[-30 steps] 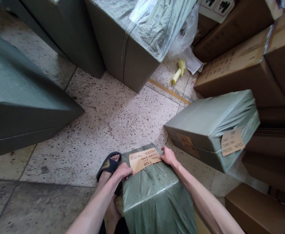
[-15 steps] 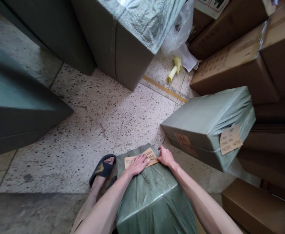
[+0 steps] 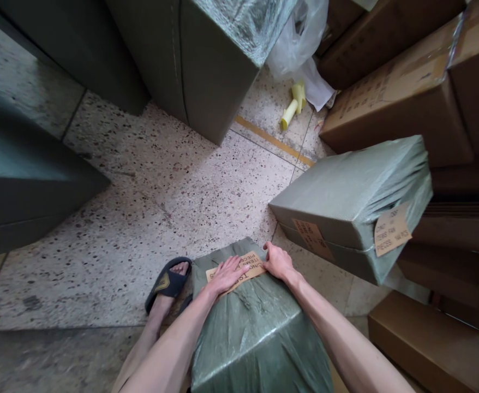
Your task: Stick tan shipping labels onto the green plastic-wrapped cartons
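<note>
A package wrapped in green plastic (image 3: 259, 322) stands right in front of me, with a brown printed label (image 3: 241, 281) on its top. My left hand (image 3: 228, 274) lies flat across the label, its fingers stretched out and pressing on it. At the label's right end is my right hand (image 3: 278, 261), fingers curled in and closed around the label's end near the package edge. The curled fingers partly hide that end. Part of the printing shows between the hands.
Another green wrapped package (image 3: 346, 202) with two brown labels lies to the right. Tall dark green packages (image 3: 219, 76) stand ahead and left. Cardboard boxes (image 3: 395, 114) are stacked at right. A yellow roll (image 3: 289, 114) and a clear plastic bag (image 3: 294, 49) lie on the speckled floor (image 3: 182, 185).
My left hand has slid slightly left over the label, and more printing shows between the hands. The right hand stays at the label's end. The whole view has shifted a little.
</note>
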{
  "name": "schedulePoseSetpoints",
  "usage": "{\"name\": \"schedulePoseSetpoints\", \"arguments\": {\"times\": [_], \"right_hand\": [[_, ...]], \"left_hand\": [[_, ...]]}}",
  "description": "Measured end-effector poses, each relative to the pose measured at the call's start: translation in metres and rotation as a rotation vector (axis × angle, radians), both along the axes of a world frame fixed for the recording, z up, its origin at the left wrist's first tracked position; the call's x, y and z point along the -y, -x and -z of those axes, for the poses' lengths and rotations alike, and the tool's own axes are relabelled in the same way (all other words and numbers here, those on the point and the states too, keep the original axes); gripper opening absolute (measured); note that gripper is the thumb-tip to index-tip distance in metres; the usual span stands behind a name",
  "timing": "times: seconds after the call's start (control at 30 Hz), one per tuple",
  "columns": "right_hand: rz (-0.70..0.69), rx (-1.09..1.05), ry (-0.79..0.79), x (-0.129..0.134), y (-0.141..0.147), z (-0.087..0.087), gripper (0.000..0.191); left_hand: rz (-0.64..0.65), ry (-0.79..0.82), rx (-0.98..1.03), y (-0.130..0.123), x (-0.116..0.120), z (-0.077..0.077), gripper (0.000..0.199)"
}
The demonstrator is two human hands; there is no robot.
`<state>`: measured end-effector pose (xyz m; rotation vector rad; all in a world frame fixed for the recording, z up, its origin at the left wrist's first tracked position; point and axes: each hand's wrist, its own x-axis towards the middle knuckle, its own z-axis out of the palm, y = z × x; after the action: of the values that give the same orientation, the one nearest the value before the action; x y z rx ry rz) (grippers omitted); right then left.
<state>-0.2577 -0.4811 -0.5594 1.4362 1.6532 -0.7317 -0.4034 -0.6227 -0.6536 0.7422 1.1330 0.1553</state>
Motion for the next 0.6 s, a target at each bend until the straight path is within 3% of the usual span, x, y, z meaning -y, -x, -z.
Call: {"name": "schedulePoseSetpoints", "arguments": {"times": [0.1,0.2,0.33,0.47,0.6], "right_hand": [[-0.054,-0.04,-0.018,-0.004,0.01,-0.02,0.042],[-0.102,-0.124,-0.069,-0.002,0.012,-0.055,0.034],[-0.144,-0.288,-0.3,0.024,-0.002,-0.096,0.033],[-0.183,-0.322,-0.452,0.053,-0.016,-0.105,0.036],[-0.189,-0.334,-0.507,0.059,-0.016,-0.1,0.031]], "left_hand": [[0.022,-0.001,0.004,0.002,-0.001,-0.002,0.095],[0.026,0.01,-0.001,0.002,-0.003,-0.002,0.096],[0.001,0.006,-0.019,0.001,-0.001,-0.003,0.096],[-0.022,0.018,-0.051,0.003,0.006,-0.006,0.101],[-0.023,0.062,-0.111,0.007,0.015,-0.007,0.106]]}}
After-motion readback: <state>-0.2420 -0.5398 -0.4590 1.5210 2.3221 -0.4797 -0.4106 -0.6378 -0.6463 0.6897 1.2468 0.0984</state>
